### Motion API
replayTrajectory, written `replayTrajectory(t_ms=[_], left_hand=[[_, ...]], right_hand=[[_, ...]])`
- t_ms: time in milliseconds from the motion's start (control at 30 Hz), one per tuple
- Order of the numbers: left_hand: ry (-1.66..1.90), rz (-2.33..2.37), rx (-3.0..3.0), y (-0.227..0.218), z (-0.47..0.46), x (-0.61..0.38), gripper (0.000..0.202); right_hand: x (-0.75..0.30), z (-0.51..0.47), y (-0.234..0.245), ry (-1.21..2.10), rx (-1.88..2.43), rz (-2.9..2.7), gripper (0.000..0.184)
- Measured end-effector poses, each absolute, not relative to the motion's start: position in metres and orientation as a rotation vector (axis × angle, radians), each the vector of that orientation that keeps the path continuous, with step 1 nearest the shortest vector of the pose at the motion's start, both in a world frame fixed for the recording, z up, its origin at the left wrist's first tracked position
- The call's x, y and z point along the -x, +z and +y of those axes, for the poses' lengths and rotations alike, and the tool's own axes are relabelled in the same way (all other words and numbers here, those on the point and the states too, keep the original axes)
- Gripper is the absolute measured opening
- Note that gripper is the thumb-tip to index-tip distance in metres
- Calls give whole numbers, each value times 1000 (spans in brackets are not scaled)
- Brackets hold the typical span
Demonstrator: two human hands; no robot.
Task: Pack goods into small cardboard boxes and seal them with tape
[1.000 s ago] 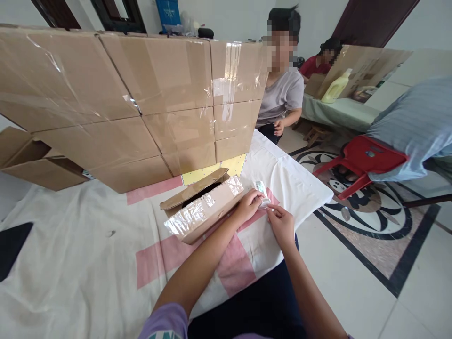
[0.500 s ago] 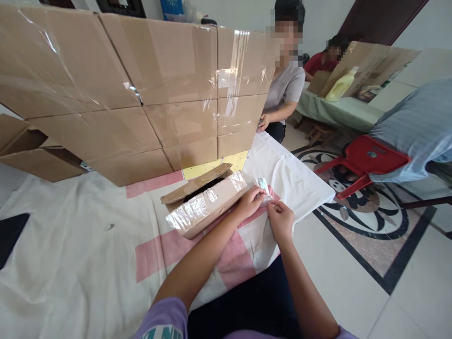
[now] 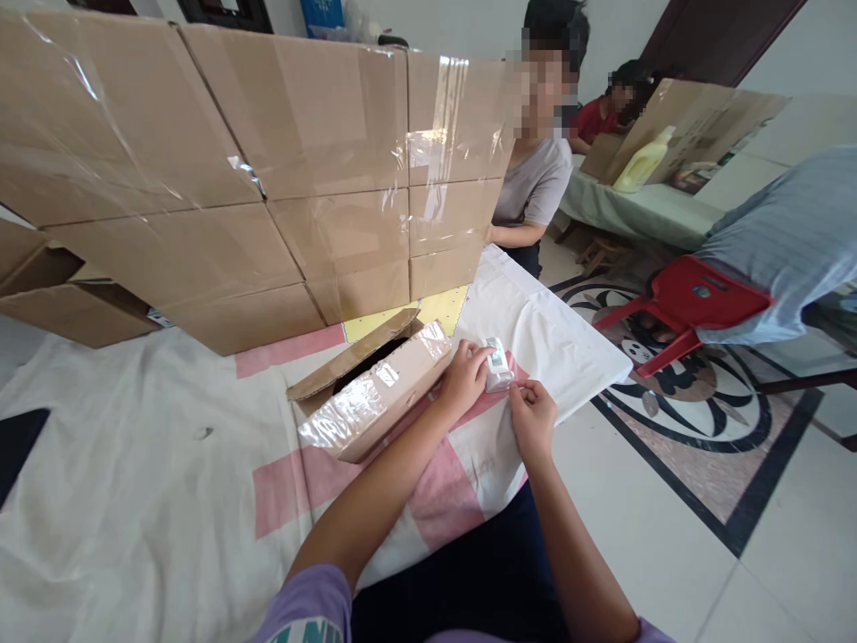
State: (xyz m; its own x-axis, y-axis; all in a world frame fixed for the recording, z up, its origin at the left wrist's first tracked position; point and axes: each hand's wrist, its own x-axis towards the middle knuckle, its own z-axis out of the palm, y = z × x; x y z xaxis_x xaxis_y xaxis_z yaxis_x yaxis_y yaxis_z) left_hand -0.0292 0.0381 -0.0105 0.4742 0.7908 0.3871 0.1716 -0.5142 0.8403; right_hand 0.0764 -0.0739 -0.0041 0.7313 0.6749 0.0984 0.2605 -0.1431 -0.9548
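Observation:
A small clear plastic packet [image 3: 497, 379] with a white and green label lies over the cloth, between my two hands. My left hand [image 3: 463, 375] grips its left edge, with the fingertips on the label. At the packet's lower right corner my right hand [image 3: 534, 413] is closed in a pinch; the fingertips hide exactly what is between them. Just left of my left hand, an opened cardboard box [image 3: 385, 393] lies tilted, its flap raised and shiny tape along its side. The box's inside is dark.
A wall of taped cardboard boxes [image 3: 287, 161] stands behind the cloth-covered surface [image 3: 167, 500]. A co-worker [image 3: 536, 187] is beside its right end. A red plastic chair [image 3: 710, 295] and a table with a yellow bottle [image 3: 644, 162] are on the right.
My left hand has shifted slightly left, showing more of the packet between my hands. The opened box has slid a little left. The co-worker beside the boxes has leaned and moved an arm.

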Motion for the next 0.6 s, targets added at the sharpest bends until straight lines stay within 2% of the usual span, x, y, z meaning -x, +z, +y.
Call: replayTrajectory(t_ms=[133,400,533,600], left_hand=[[922,866,-1723,-2,32,30,19],[674,933,-1422,12,25,30,13],[601,936,-1284,21,23,29,23],[594,944,-1236,26,21,28,21]], right_hand=[[-76,-74,1,437,1722,-744,22],[-87,-68,-13,321,1599,-829,31],[-99,-66,-16,404,1528,-955,23],[-105,-66,-15,414,1546,-1020,23]])
